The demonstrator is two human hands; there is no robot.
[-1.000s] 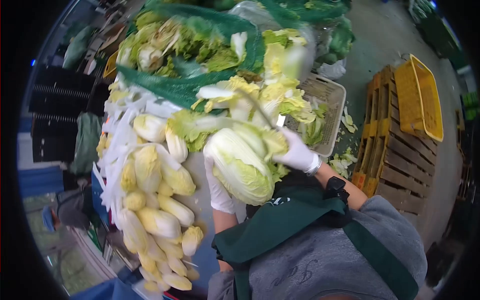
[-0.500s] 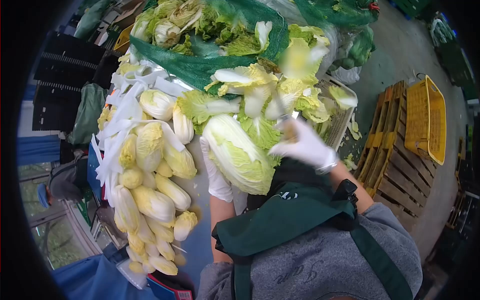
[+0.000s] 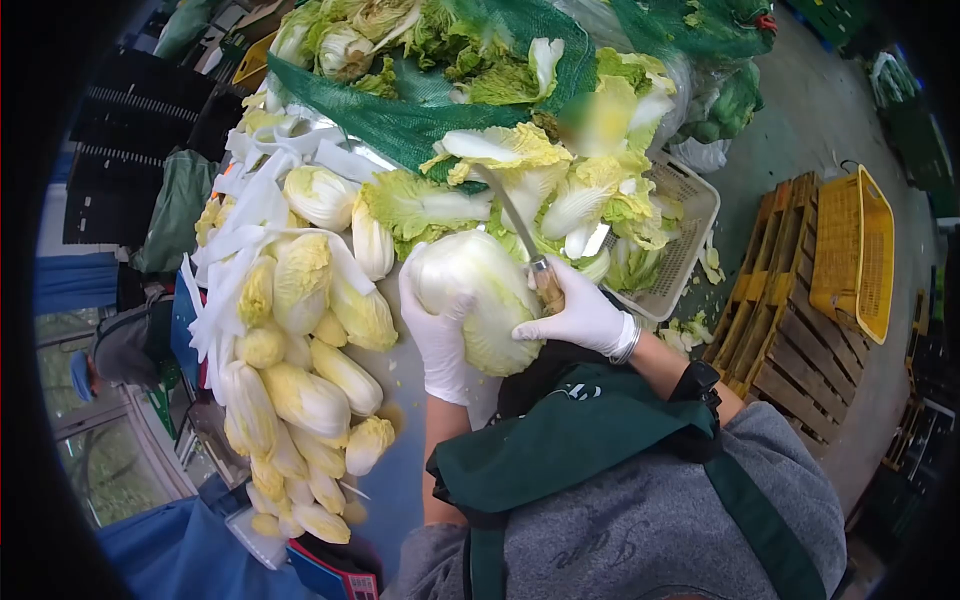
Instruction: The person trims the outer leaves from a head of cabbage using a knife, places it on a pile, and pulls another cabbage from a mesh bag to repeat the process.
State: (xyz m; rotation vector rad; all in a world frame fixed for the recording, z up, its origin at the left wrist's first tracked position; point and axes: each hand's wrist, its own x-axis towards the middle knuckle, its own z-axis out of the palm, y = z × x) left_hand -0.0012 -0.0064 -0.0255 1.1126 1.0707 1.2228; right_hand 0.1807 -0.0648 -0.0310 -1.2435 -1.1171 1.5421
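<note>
A large pale cabbage is held over the table, close to the dark green apron. My left hand, in a white glove, grips its left side with the thumb across the front. Wrapped round the wooden handle of a curved knife is my gloved right hand, whose thumb rests against the cabbage's right side. The blade points up and to the left, over loose cabbage leaves. Left of my hands, many yellowish trimmed cabbages lie in a pile.
Green netting with leafy scraps spreads across the far end. A pale crate of leaves stands at the right, before a wooden pallet and a yellow crate. Another person is at the far left.
The cabbage has turned and now shows a smoother, rounder side. My left hand has come round its front. My right hand has moved in against it, and the knife is clearly visible.
</note>
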